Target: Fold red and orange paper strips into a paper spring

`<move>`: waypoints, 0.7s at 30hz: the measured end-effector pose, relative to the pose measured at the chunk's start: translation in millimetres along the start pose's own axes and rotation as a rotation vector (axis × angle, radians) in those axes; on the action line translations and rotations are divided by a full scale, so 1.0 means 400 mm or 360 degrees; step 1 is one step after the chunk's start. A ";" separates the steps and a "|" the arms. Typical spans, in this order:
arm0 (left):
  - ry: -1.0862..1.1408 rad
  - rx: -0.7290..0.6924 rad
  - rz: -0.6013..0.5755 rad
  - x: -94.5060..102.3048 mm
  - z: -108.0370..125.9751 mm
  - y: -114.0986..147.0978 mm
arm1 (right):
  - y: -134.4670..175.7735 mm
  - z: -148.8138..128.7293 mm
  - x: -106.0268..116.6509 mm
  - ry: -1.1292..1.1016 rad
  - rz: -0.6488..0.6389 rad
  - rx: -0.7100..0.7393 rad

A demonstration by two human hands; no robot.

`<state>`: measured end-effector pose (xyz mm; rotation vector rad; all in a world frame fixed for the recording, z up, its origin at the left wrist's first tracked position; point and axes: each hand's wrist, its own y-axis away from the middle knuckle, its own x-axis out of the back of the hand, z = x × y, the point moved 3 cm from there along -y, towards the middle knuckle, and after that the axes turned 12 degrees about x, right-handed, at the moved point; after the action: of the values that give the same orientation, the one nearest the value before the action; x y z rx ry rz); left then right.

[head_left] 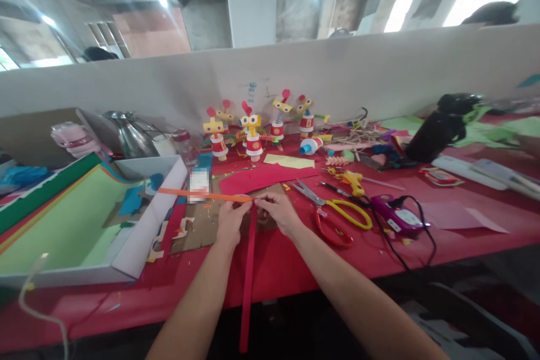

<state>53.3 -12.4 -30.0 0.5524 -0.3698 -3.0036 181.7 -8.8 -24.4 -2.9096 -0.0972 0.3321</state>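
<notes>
Two long paper strips meet at a right angle between my fingertips. The orange paper strip [198,196] reaches out to the left, and the red paper strip [248,281] hangs toward me past the table edge. My left hand [230,218] pinches the orange strip close to the join. Fingers closed, my right hand [278,211] grips the join where the red strip starts; the exact overlap is hidden by the fingertips. Under both hands lies a brown cardboard sheet [194,236], with a red paper piece [261,177] just beyond them.
Right of my hands lie scissors [341,211], a yellow glue gun [352,181] and a purple power box [396,216] with a black cord. A white box [145,236] of coloured paper stands left. Several paper-cup robot figures [253,143] stand behind. A black bottle [439,129] is farther right.
</notes>
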 end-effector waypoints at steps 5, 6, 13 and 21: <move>0.0085 0.0070 -0.0104 -0.013 0.000 0.010 | -0.001 0.000 0.001 -0.0009 0.0024 -0.0001; 0.0108 0.0095 -0.0127 -0.017 0.001 0.011 | -0.001 0.001 0.001 -0.0017 0.0021 -0.0006; 0.0343 -0.0156 0.0174 0.012 0.036 0.006 | -0.021 0.022 0.028 0.0057 0.0236 0.0022; -0.0109 0.0558 -0.0454 -0.010 0.000 0.015 | -0.045 0.070 0.076 0.0684 0.0428 0.0137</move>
<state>57.2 -17.5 -27.0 0.5689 -0.9077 -3.2534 204.1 17.1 -53.6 -2.8340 0.3668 -0.2475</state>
